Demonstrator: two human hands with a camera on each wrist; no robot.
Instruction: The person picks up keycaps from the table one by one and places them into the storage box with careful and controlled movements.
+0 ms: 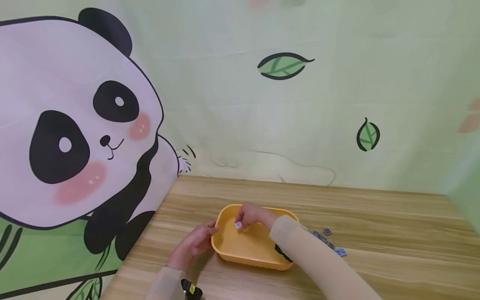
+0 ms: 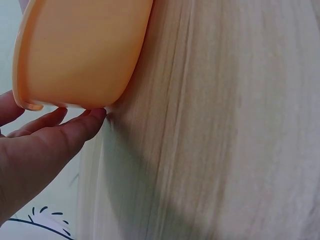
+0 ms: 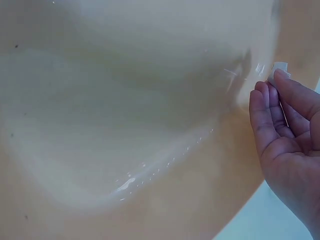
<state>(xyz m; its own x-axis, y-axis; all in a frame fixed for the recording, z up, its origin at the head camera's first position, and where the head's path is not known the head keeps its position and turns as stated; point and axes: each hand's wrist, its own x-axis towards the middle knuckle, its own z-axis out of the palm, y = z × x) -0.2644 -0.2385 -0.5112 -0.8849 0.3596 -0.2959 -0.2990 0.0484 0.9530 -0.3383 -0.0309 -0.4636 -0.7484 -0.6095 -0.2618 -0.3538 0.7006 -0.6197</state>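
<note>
White block [image 3: 280, 66], marking [image 1: 238, 224] too small to read, pinched in right hand [image 1: 252, 214].

- We see the orange tub [image 2: 82, 55] at 11 o'clock, cut off by the frame's top, outer wall facing us.
- Its rim [image 2: 19, 75] runs along the left, lip flaring at about 9 o'clock.
- Left hand [image 2: 35, 155] comes in from 8 o'clock; we see fingertips [image 2: 92, 122] touching the tub's lower end, another digit up at the rim.
- Wood-grain tabletop [image 2: 225, 120] fills the 1-to-6 o'clock side; we note grain running roughly 12 to 6.
- Soft shadow [image 2: 135, 185] on it, stretching from the tub toward 6 o'clock.
- Pale green backdrop [image 2: 57, 187] around 7 to 8 o'clock; we spot short dark strokes [image 2: 33, 211] and a curved dark line at 7.
</note>
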